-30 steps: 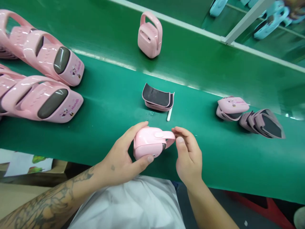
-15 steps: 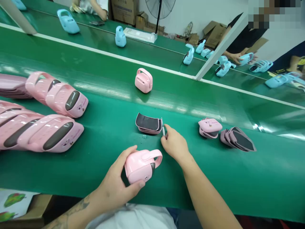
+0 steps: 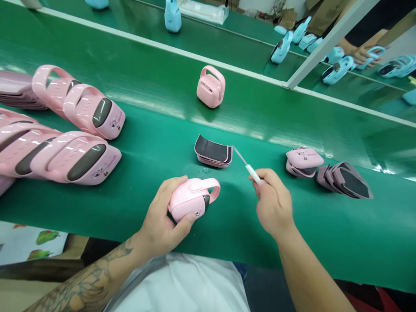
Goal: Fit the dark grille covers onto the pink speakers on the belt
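Left hand (image 3: 160,221) clamped on pink plastic case (image 3: 186,200), long axis left-right, glossy, handle (image 3: 212,184) toward right; right hand (image 3: 274,203) pinching thin white tool (image 3: 251,171), tip (image 3: 234,148) toward far left

left hand (image 3: 162,216) grips pink plastic case (image 3: 190,199) | right hand (image 3: 273,203) pinches thin white tool (image 3: 250,170)

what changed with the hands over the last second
The right hand let go of the pink case, and took the thin white tool up off the belt from beside the pad stack, its tip now pointing up and left. The left hand kept hold of the case. The pad stack and the upright pink case stayed put.
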`<state>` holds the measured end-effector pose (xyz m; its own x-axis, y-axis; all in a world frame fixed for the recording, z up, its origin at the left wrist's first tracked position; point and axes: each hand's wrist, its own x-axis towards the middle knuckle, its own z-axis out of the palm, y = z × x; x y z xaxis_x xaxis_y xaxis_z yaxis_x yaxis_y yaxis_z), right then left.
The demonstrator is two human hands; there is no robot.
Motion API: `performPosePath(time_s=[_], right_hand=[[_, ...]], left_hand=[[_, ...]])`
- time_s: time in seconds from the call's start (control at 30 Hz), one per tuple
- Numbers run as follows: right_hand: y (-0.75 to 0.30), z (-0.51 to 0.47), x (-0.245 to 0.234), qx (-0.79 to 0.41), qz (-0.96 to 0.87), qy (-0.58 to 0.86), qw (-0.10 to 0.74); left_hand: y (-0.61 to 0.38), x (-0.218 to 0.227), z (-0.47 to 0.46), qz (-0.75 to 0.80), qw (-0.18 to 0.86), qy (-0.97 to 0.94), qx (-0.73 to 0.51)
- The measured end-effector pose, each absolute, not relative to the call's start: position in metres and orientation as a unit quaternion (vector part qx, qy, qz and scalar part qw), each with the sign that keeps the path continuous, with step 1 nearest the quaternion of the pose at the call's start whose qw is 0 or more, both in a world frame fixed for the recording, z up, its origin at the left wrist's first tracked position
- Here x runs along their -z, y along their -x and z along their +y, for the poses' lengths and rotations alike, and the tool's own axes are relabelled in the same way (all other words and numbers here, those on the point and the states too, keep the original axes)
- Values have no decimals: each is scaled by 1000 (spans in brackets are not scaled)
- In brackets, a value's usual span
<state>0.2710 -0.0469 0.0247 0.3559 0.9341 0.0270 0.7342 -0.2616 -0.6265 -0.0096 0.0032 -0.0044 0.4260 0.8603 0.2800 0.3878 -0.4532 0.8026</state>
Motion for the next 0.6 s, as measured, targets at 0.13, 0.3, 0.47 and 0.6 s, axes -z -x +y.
performPosePath(time_s=[0.13,0.3,0.47,0.6], right_hand=[[-262,-80,-52,-243,-628,633,383],[-250,-80,-75,-51,-769,596,228],[-238,-69,-79,86,-805,569,144],[-230,-62,-80,84,-821,549,133]], left_hand=[[5,3,5,364,300,-798,-376],[-1,-3,8,383,286,-784,-396],[-7,-12,5,415,305,-760,-396],[-10,-16,2,428,325,-741,-403]])
